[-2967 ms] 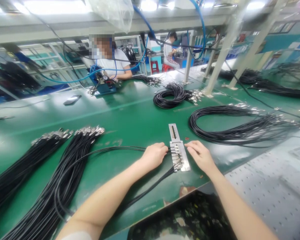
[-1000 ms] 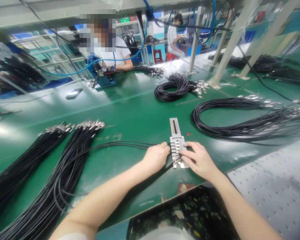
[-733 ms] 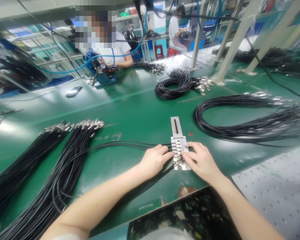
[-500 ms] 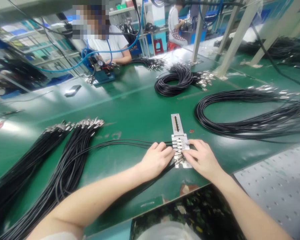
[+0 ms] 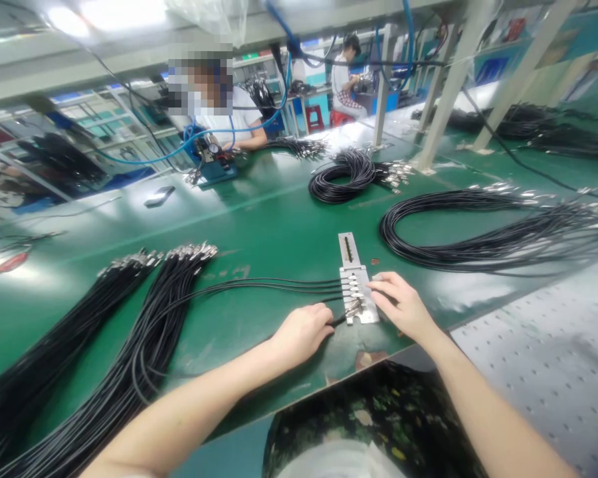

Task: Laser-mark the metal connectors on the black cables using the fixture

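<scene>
A metal fixture lies on the green table, with several metal cable connectors seated side by side in it. Thin black cables run left from those connectors. My left hand is just left of the fixture's near end, its fingers curled round a black cable. That cable's metal end lies slanted over the fixture. At the fixture's right edge is my right hand, with thumb and fingers apart and fingertips close to the connectors. Nothing shows in its grasp.
Two bundles of black cables lie at left. A coiled bundle and a looped bundle lie beyond the fixture and to its right. Across the table a person works by a small blue press. Posts stand at back right.
My left hand has drawn back left and toward me, away from the connectors. My right fingers have shifted slightly off them. The view has tilted up a little.
</scene>
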`<action>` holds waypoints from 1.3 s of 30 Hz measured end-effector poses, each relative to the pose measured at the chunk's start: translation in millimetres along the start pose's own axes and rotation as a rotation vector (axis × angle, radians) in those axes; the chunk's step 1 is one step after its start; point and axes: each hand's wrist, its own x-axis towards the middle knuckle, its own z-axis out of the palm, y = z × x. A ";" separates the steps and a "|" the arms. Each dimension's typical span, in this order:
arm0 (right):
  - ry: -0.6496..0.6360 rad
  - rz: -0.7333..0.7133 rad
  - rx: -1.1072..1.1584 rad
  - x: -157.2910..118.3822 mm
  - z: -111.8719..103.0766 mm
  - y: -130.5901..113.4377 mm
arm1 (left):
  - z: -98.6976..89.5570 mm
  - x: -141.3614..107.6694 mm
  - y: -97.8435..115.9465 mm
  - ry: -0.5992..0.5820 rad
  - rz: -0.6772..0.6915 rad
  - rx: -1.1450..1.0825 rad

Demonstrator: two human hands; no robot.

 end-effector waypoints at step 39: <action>-0.122 -0.121 -0.204 5.8 6.4 -8.1 | 2.9 34.8 -8.7 0.088 0.169 0.309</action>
